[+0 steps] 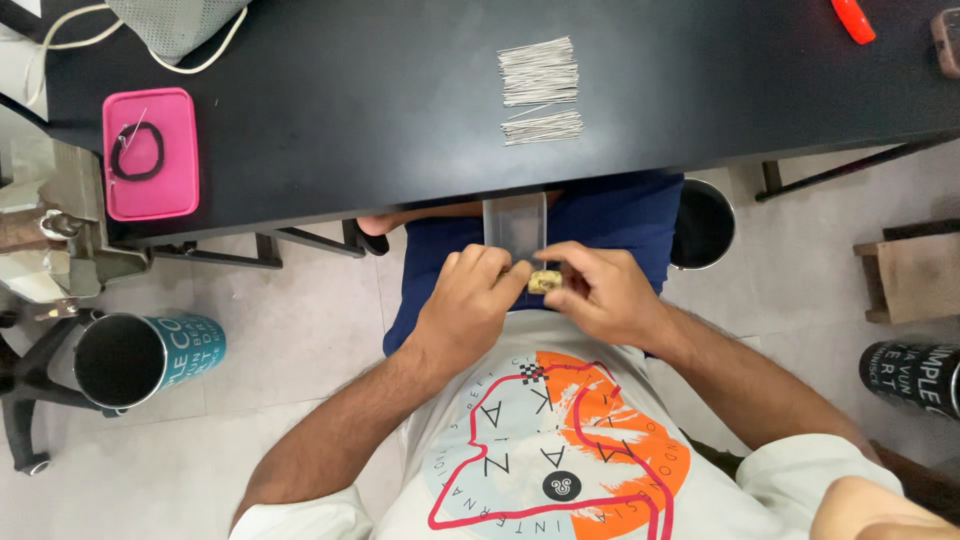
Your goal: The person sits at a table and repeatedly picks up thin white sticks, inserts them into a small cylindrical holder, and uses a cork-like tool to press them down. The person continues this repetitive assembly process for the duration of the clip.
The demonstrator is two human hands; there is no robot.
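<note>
My left hand [468,300] and my right hand [598,290] meet over my lap, just below the edge of the black table [350,100]. Between their fingertips they pinch a small yellowish block-shaped object [545,281]. A clear rectangular plastic container [515,225] rests on my blue-clad lap right behind the hands. On the table further back lie two bundles of thin silvery wires or needles [538,72], the smaller bundle [542,127] nearer to me.
A pink flat case [170,190] with a black hair band [137,152] lies at the table's left. A teal can [150,358] lies on the floor left. A dark bin [703,224] and black can [912,375] are right. A red object [853,19] sits far right.
</note>
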